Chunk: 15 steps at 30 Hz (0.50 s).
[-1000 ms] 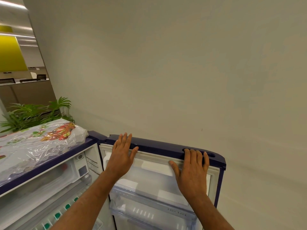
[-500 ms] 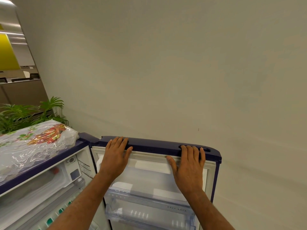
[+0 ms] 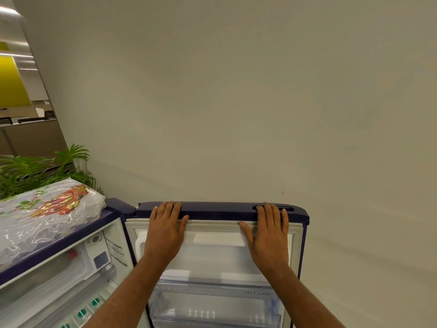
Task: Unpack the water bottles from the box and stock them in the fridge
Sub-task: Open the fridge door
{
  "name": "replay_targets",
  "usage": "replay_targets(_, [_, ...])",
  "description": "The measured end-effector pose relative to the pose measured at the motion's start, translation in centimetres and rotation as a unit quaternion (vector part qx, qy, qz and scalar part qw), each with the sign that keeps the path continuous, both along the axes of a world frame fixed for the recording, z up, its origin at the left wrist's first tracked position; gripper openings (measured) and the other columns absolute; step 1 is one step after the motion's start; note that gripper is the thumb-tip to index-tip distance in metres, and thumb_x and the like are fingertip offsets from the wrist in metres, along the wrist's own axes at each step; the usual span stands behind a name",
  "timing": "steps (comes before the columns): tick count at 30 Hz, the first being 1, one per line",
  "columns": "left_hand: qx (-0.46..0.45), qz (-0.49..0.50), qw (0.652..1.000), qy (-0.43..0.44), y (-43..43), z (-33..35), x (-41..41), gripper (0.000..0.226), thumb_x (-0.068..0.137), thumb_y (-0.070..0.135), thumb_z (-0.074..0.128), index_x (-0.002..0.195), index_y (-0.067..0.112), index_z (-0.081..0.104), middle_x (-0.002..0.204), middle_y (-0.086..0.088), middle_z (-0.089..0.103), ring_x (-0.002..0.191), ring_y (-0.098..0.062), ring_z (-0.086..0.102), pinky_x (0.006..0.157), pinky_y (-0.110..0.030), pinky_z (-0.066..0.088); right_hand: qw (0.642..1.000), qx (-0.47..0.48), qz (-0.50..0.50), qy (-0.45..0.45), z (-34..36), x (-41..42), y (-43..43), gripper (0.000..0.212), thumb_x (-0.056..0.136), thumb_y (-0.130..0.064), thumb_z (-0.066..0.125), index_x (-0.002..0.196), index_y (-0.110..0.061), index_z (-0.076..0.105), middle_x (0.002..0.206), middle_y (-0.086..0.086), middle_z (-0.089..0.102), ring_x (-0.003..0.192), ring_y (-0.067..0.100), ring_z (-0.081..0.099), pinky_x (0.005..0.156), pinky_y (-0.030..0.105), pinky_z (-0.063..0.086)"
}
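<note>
Rack [image 3: 212, 290] reads EASY RACK | L hand [image 3: 165, 229], R hand [image 3: 269, 235] flat on door [image 3: 220, 210] top

The open fridge door [image 3: 222, 210] stands just before the wall [image 3: 236, 102] (tight behind); its rack [image 3: 212, 306] is open from above.

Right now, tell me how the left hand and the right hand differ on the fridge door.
On the fridge door, the left hand sits near the hinge end; the right hand near the free end. The right hand's fingertips cover the handle recess; the left hand's lie on plain edge. Both lie flat, fingers straight.
</note>
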<state>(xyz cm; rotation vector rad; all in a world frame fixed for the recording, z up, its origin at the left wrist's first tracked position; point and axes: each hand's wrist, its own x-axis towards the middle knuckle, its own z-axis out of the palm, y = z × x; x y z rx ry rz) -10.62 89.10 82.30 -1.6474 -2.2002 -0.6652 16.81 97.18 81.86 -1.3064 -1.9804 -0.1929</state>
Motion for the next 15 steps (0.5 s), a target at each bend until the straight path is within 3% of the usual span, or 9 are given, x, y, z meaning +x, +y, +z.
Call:
replay_targets(5, [0.003,0.016,1.000,0.012,0.5,-0.1,0.2,0.086,0.105,0.063,0.002,0.146,0.010,0.056,0.147,-0.013,0.058,0.141,-0.034,0.050,0.124,-0.049,0.023,1.000,0.000,0.006,-0.018,-0.1,-0.1,1.4,0.070,0.098,-0.064,0.031,0.143,-0.012,0.047,0.150,0.009,0.043,0.146,0.027,0.028,0.121,0.051,0.016])
replay_targets(15, [-0.013,0.040,0.999,0.012,1.4,0.0,0.4,0.079,0.102,0.060,0.010,0.151,0.013,0.050,0.153,-0.010,0.053,0.147,-0.032,0.043,0.127,-0.047,0.017,1.000,0.007,0.015,-0.026,0.0,-0.3,3.6,0.068,0.097,-0.062,0.035,0.140,-0.012,0.049,0.146,0.009,0.047,0.144,0.028,0.032,0.120,0.053,0.015])
